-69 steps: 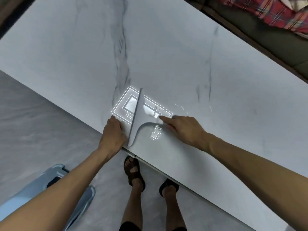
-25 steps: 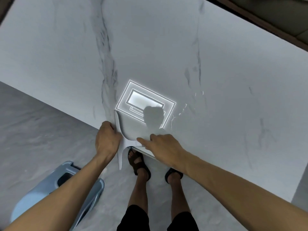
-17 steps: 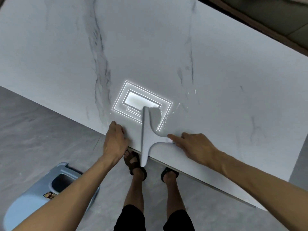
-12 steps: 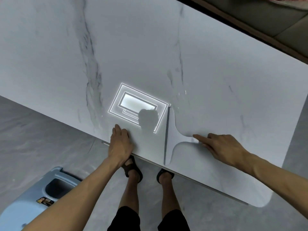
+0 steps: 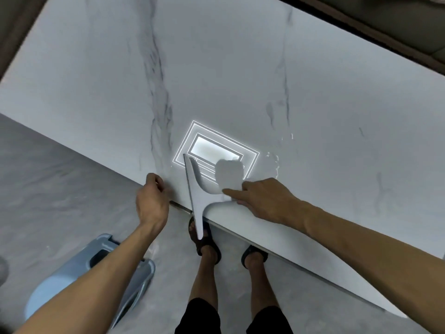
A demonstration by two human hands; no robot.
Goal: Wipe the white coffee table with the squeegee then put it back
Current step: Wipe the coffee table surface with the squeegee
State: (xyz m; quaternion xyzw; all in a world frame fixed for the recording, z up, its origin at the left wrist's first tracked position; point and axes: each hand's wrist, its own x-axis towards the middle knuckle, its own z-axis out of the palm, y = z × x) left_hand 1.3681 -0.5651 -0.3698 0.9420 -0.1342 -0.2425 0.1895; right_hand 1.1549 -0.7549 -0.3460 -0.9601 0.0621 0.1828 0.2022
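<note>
While the right hand (image 5: 262, 198) pinches the squeegee (image 5: 196, 196) at the desk's (image 5: 240, 68) near edge, wiping is underway. Droplets (image 5: 275, 162) remain; left hand (image 5: 151, 201) curled, empty. Put-back undone.

Single head-worn wide-angle view, looking steeply down from standing height, close over near edge of white coffee table (image 5: 240, 68); floor (image 5: 48, 177) and own feet fill lower frame.

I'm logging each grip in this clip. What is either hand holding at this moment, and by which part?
The right hand holds the white squeegee by its handle end. The left hand holds nothing, curled at the coffee table edge.
</note>
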